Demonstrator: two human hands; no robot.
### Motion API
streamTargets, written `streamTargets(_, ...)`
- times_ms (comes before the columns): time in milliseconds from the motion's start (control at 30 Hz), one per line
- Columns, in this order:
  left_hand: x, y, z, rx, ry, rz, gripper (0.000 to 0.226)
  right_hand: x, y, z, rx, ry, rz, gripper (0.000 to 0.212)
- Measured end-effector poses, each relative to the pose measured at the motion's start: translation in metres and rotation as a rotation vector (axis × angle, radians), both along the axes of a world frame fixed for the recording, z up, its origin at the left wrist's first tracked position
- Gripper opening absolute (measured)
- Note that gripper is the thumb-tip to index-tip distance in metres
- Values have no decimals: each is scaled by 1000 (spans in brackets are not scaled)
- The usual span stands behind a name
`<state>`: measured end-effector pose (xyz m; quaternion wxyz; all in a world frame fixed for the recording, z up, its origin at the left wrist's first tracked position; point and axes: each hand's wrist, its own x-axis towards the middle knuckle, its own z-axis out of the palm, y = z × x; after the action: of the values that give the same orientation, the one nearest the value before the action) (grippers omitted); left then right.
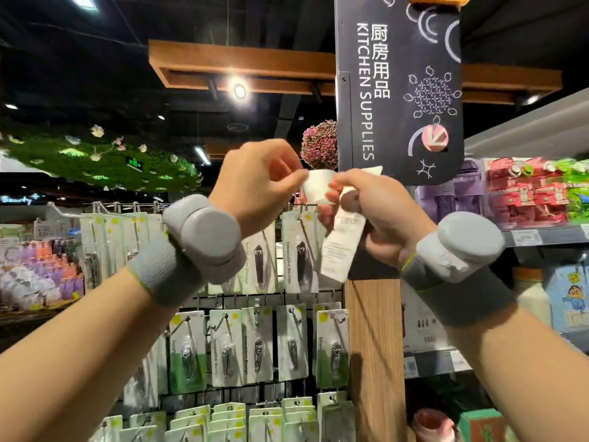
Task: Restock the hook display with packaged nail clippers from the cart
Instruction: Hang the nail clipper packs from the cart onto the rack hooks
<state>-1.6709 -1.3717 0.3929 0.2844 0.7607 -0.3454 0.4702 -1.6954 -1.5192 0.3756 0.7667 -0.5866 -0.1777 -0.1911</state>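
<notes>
Above the hook display, both hands are raised together. Right hand has its fingers curled round a white packaged nail clipper, seen from the back and tilted, its top end near the upper hooks. Left hand pinches the package's top corner with thumb and fingertips. Rows of clipper packs hang below, beside a wooden post.

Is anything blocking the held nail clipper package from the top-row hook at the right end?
Nothing visible does. Both the left hand and right hand hold the package right by the hook, which already carries hung packages.
</notes>
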Motion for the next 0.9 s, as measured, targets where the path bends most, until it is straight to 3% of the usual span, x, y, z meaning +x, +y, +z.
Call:
streamTargets(67, -19, -1, -12, 109, 139, -164, 36, 1, 5, 7, 77, 54, -1, 28)
streamTargets(167, -26, 0, -26, 259, 136, -102, 46, 0, 12, 11, 70, 73, -12, 50)
streamTargets(267, -21, 5, -30, 142, 144, -126, 27, -2, 11, 13, 29, 26, 16, 39)
streamTargets(367, -21, 14, -31, -144, 549, -405, 21, -5, 6, 13, 52, 4, 75, 47)
streamTargets(467, -20, 20, -33, -209, 773, -563, 26, -4, 3, 7, -6, -46, -33, 12)
streamTargets(500, -21, 22, -33, -200, 799, -596, 27, -5, 4, 5, -4, -66, -53, 11)
streamTargets(633, -22, 26, -29, -177, 815, -608, 23, -6, 4, 2, -34, -144, -101, 13)
streamTargets(900, -27, 27, -19, -364, 562, -545, 14, -14, 9, -2, -160, -207, -123, 6)
